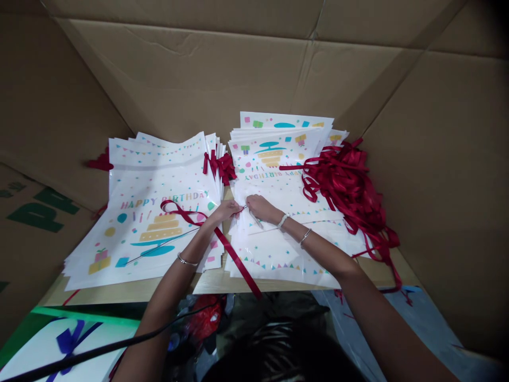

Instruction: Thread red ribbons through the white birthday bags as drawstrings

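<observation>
My left hand (228, 210) is pinched closed over the gap between two stacks of printed sheets, a bit of red at its fingertips. A red ribbon (237, 260) runs from beneath my left wrist to the table's front edge, and its other part loops over the left sheets. My right hand (260, 208) is closed close by, fingertips nearly meeting the left ones, with a slim greyish tool (256, 219) poking out below it. A thin dark cord (163, 245) crosses the left stack of birthday sheets (159, 185). The right stack of birthday sheets (278, 249) lies under my right hand.
A tangled heap of red ribbons (345, 185) lies right of the right stack. Cut red ribbon ends (222, 167) stick out between the stacks. Cardboard walls (207, 69) enclose the table (207, 285). A white item with a blue bow (69, 339) sits lower left.
</observation>
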The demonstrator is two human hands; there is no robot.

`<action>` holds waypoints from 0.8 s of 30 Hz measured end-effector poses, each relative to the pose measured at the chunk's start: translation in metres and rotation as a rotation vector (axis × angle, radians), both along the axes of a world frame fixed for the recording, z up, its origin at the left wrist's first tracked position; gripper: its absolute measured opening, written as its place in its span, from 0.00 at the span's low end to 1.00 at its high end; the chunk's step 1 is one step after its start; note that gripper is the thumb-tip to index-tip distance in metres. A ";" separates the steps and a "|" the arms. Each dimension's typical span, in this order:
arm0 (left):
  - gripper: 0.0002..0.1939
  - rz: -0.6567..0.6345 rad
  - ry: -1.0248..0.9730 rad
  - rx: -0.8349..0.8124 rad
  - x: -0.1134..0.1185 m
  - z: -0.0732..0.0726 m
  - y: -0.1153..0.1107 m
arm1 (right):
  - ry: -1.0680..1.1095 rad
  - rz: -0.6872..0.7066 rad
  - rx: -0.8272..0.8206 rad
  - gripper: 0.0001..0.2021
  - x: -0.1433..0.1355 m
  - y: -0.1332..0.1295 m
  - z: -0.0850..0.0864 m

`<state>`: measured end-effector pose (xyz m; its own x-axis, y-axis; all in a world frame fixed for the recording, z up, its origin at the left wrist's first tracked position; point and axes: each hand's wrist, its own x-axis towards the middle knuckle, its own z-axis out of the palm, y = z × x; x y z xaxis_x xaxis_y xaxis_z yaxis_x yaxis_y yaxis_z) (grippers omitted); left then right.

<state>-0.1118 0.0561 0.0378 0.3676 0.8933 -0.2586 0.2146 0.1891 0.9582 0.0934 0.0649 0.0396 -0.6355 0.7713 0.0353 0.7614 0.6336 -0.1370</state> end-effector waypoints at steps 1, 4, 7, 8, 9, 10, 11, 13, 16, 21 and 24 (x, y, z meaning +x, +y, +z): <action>0.20 0.001 0.011 0.005 0.000 0.000 0.000 | -0.015 -0.016 0.018 0.12 -0.001 -0.002 0.000; 0.17 -0.007 0.051 0.003 0.002 -0.001 0.001 | -0.041 -0.066 0.069 0.14 -0.004 -0.009 -0.001; 0.17 -0.012 0.087 0.010 0.004 -0.002 0.001 | -0.056 -0.084 0.084 0.13 -0.005 -0.013 -0.001; 0.18 -0.011 0.098 0.021 0.004 -0.002 0.001 | -0.060 -0.086 0.084 0.13 -0.005 -0.014 -0.001; 0.18 -0.011 0.106 0.036 0.004 -0.002 0.001 | -0.064 -0.089 0.083 0.12 -0.005 -0.015 -0.001; 0.19 -0.013 0.111 0.053 0.004 -0.002 0.001 | -0.068 -0.093 0.081 0.12 -0.005 -0.016 -0.001; 0.20 -0.020 0.114 0.068 0.004 -0.002 0.001 | -0.072 -0.097 0.077 0.11 -0.005 -0.016 0.000; 0.22 -0.046 0.125 0.092 0.003 -0.002 0.001 | -0.072 -0.105 0.067 0.11 -0.005 -0.016 0.001; 0.24 -0.090 0.162 0.116 0.001 -0.002 0.003 | -0.050 -0.119 0.050 0.12 -0.005 -0.016 0.001; 0.26 -0.143 0.197 0.127 -0.003 0.000 0.008 | 0.017 -0.142 0.007 0.13 -0.003 -0.015 0.001; 0.25 -0.159 0.191 0.099 -0.004 -0.002 0.014 | 0.082 -0.160 -0.026 0.14 -0.002 -0.015 0.000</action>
<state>-0.1156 0.0698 0.0362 0.4582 0.8526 -0.2512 0.4131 0.0459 0.9095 0.0916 0.0501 0.0400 -0.5006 0.8636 0.0605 0.8377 0.5009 -0.2176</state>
